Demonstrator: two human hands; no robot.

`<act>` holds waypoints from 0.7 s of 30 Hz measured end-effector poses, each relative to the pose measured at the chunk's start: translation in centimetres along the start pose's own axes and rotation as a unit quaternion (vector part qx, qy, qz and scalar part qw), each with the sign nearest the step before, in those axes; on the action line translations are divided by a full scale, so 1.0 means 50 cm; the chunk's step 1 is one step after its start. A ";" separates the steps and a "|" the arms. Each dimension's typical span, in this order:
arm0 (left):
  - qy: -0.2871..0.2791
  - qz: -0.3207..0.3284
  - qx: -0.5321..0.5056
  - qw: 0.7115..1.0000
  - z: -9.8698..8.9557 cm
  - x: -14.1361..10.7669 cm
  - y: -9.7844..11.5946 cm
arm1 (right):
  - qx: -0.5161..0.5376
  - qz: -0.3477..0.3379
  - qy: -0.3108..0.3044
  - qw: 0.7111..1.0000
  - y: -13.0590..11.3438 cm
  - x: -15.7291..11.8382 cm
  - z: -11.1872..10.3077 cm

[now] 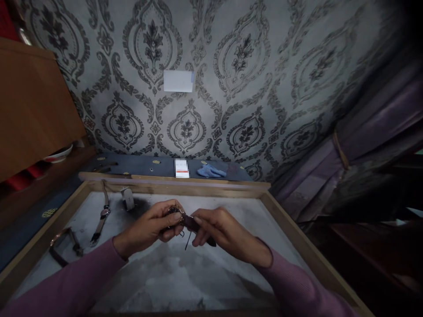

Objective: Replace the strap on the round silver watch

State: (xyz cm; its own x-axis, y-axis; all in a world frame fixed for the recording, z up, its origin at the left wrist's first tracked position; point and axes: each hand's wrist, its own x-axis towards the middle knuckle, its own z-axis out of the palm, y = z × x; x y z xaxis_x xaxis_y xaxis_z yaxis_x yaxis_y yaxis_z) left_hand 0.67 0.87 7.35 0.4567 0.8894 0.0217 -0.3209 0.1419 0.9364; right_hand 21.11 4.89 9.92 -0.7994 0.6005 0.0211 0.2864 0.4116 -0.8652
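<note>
Left sleeve point(74, 281) and right sleeve point(295, 282), both dusky purple
Each is long, plain and close-fitting, ending in a snug edge at the wrist; the left hand point(148, 226) and right hand point(228, 231) are bare.

watch point(189, 223): partly covered by hands point(153, 223) | cabinet point(36, 105): cut by left edge | white object point(181, 169): pixelated

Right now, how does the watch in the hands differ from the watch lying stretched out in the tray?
Pose: the held watch is in the left hand and right hand; the lying watch rests in the tray.
Strap: the held watch's is dark; the lying watch's is lighter.
Case: the left hand partly covers the held watch's; the lying watch's is uncovered.
Both have straps.
</note>
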 end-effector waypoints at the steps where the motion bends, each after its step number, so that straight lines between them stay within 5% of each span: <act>1: 0.001 0.000 0.002 1.000 -0.001 0.000 -0.001 | -0.001 0.000 0.000 1.000 0.000 0.000 0.000; 14: -0.006 -0.004 0.025 1.000 -0.006 -0.001 0.000 | -0.017 -0.012 -0.034 0.999 0.010 0.006 -0.007; 21: -0.012 -0.003 0.044 0.999 -0.014 -0.005 0.000 | -0.121 -0.074 0.012 0.990 0.008 0.006 0.000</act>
State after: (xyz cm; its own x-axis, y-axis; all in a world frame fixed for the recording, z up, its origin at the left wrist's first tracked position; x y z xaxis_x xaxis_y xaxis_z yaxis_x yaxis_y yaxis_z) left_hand -0.03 0.93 7.11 0.4781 0.8780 0.0241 -0.2447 0.1068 0.9637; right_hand 20.97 5.23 9.58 -0.8295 0.5372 0.1527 0.2885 0.6463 -0.7064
